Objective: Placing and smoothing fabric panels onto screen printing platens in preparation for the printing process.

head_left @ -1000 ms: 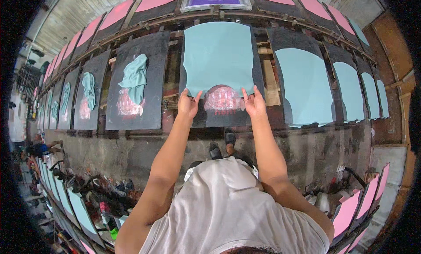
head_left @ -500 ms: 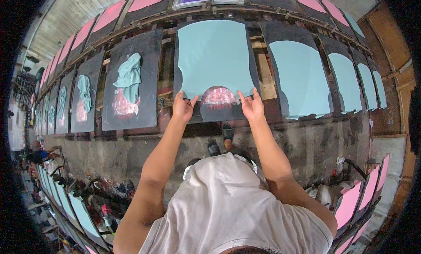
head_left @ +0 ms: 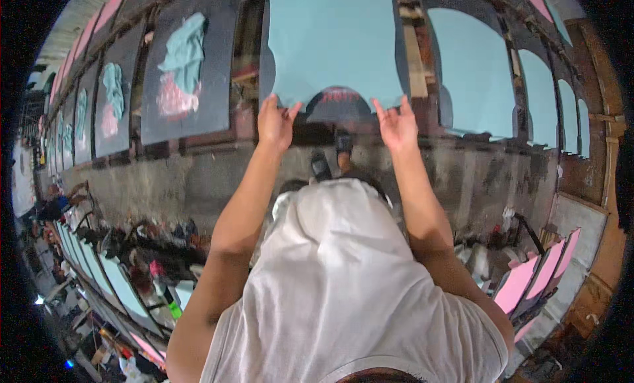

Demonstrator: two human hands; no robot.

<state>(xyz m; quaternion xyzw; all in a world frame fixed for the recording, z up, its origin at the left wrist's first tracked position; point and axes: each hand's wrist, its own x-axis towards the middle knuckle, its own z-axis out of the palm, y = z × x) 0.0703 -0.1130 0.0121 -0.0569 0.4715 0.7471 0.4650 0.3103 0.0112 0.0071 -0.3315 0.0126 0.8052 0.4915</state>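
A light blue-green cut fabric panel, with a curved neckline notch at its near edge, lies spread over a dark board. A bit of red print on the board shows inside the notch. My left hand holds the panel's near left corner, thumb and fingers spread along the edge. Opposite it, my right hand holds the near right corner in the same way. Both palms face partly upward, and the fingertips' exact grip on the cloth is partly hidden.
To the left, dark boards carry crumpled blue-green cloths beside reddish-white prints. On the right, flat blue-green panels cover more boards. Behind me stand racks with pink panels and blue-green panels. A concrete floor strip runs between.
The panel has come nearer over the board, its notch now covering most of the red print. Both hands have shifted with it and slightly apart. The whole view has tilted downward.
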